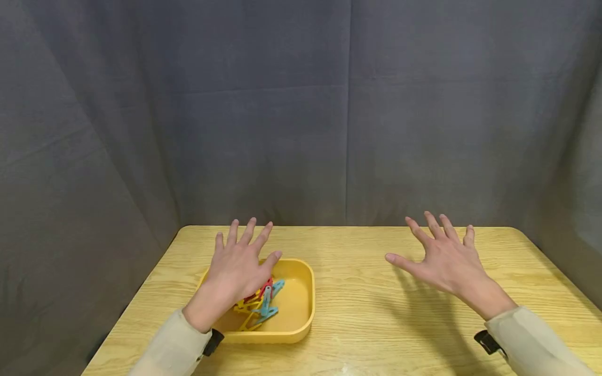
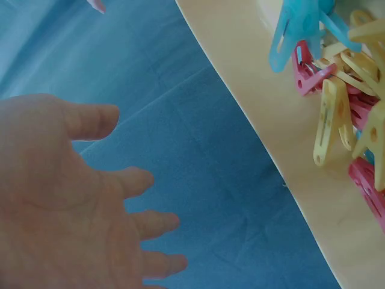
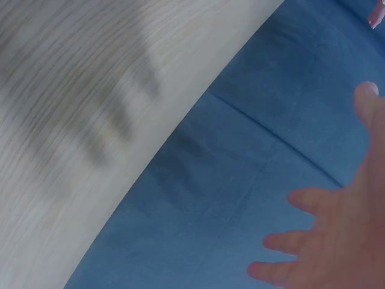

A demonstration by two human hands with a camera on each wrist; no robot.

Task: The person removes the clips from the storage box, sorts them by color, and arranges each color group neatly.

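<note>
Clothes pegs (image 1: 263, 305) lay in a loose heap inside a yellow tray (image 1: 305, 292), low and left of centre in the head view. They were red, blue and yellow, tangled across one another against the tray's left half. In the left wrist view the pegs (image 2: 337, 114) filled the upper right corner, several yellow ones overlapping pink and blue ones.

The left hand (image 1: 237, 266) hovered over the tray's far left corner with fingers spread and straight, gripping nothing; I could not tell whether it touched the rim. The right hand (image 1: 444, 258) was held flat above the bare desk (image 1: 376, 313), right of centre, fingers splayed apart and empty, well apart from the tray.

The pegs looked like light, stiff plastic with spring jaws, so one would likely lift easily but might drag a neighbour along if hooked into it. The sensible hold seemed to be a pinch across the two long tails of a single peg on top of the heap. A grey curtain (image 1: 301, 104) filled the upper frame.
</note>
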